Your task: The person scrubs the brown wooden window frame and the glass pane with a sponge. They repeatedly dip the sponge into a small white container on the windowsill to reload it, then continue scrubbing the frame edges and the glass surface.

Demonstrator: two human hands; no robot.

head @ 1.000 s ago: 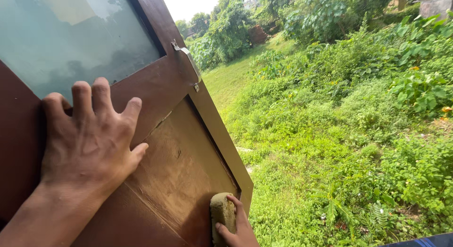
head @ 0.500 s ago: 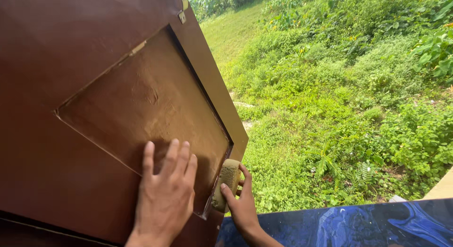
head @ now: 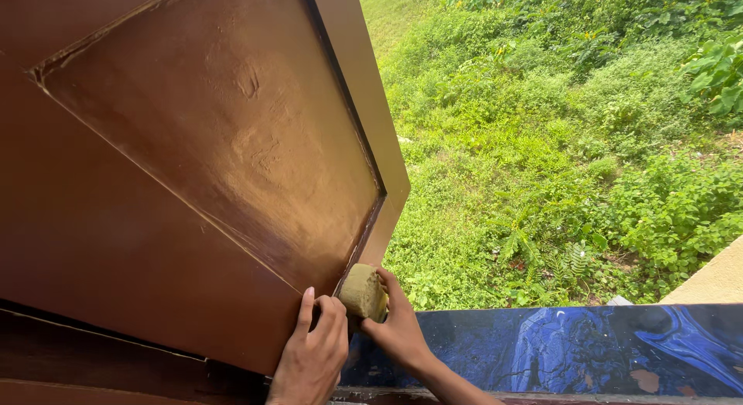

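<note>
My right hand grips a tan sponge, fingers curled round its far side and thumb along the near edge, and presses it against the bottom corner of the sunken panel in the brown wooden door. The sponge sits right where the panel's lower groove meets the upright frame strip at the door's outer edge. My left hand lies just beside it on the door's lower rail, palm toward the wood, fingers bent and pressing on the surface, holding nothing; its fingertips almost touch the sponge. The two hands are close together, nearly meeting at the knuckles.

The panel looks duller and rougher than the smooth, darker frame around it, with a few small dents near its middle. Below my wrists runs a ledge with a swirling blue and black marbled surface, stretching off to the right. Beyond the door's edge the ground drops away to a slope of bright green grass and weeds, lit by sun, with broader-leaved plants at the upper right.
</note>
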